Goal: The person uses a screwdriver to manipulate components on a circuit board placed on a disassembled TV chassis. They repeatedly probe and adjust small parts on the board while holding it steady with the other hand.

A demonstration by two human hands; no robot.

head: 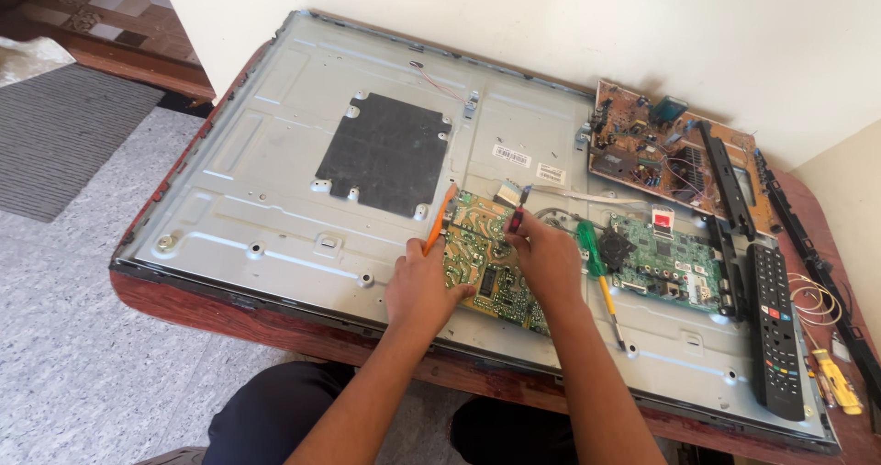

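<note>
Near the front edge of the table (275, 323), both hands work on a green circuit board (491, 263) that lies on the grey metal back of a flat screen (275, 190), which covers most of the table top. Left hand (420, 286) has its grip closed around an orange-handled tool (439, 219), whose tip points at the board's upper left corner. Right hand (547, 258) pinches a small dark and red piece (517, 217) at the board's upper edge; what that piece is cannot be told.

As far as can be judged, the stripping down is well advanced. The screen's back cover is already off, and 1 brown circuit board (656, 144) sits loose toward the far right corner of the table with black plastic strips (725, 176) across it. A 2nd green board (665, 258) lies just right of the hands, and a green-handled screwdriver (596, 268) rests between the 2 green boards. The board under the hands still sits on the panel, so it seems not yet freed. A dark square plate (385, 153) remains fixed at the panel's middle.

A black remote control (775, 327) lies near the right edge, with a yellow tool (837, 382) and a coil of wire (812, 300) beside it.
</note>
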